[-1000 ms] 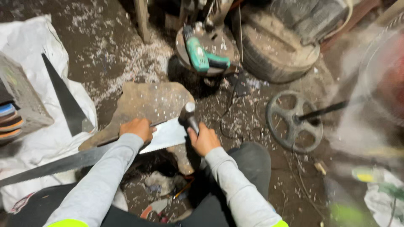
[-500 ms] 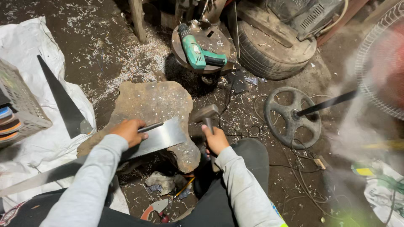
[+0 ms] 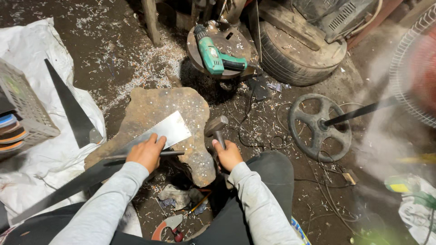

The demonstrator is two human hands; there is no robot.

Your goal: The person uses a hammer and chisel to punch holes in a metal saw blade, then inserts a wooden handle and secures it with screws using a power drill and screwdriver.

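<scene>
Your left hand (image 3: 146, 153) presses a saw blade (image 3: 136, 145) onto a rusty slab (image 3: 181, 106), grip closed around a thin rod (image 3: 170, 154), while your right hand (image 3: 227, 155) grips a hammer (image 3: 216, 127).

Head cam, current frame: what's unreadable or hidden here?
- Saw blade: its tail runs under the left hand and sleeve; its end is out of sight.
- Hammer: lower handle buried in the right hand.
- Fan: blurred, cut by the right edge.
- Crate: cut by the left edge, contents mostly hidden.
- Red-handled tool: partly hidden by the person's clothing.
</scene>
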